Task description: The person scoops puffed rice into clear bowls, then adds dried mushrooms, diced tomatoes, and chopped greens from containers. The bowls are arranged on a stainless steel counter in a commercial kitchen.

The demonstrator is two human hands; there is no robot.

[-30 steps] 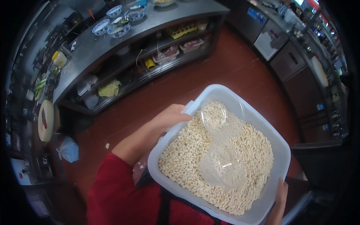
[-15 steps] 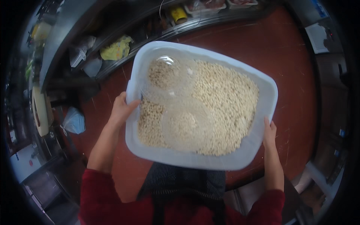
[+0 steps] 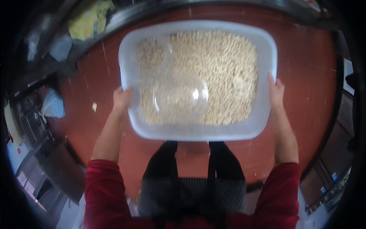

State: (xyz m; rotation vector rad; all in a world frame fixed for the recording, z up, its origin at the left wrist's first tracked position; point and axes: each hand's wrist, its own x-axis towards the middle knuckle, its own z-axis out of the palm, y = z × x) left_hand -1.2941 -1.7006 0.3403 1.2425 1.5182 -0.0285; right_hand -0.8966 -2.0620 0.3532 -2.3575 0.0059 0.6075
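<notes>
I carry a large white plastic tub [image 3: 198,132] in front of me, above the red floor. My left hand [image 3: 122,100] grips its left wall, thumb over the rim. On the opposite side my right hand [image 3: 276,91] is closed on the right wall, thumb up at the rim. Inside lies a bed of small pale beige pieces [image 3: 225,65], like nuts or beans; motion blur hides the exact kind. Two clear round plastic bowls rest on the pieces at the left: one nearer me [image 3: 181,97], one behind it [image 3: 154,55].
Red floor [image 3: 305,110] surrounds the tub. A shelf edge [image 3: 126,17] curves along the far left, with a yellow bag [image 3: 89,21] on it. A light blue bag [image 3: 53,104] hangs at the left. A small pale scrap [image 3: 94,107] lies on the floor. Dark cabinets [image 3: 329,141] stand at the right.
The tub has turned counterclockwise until nearly square to me and moved farther out, with both hands still on it. My legs now show below it, and the shelf has shifted toward the upper left.
</notes>
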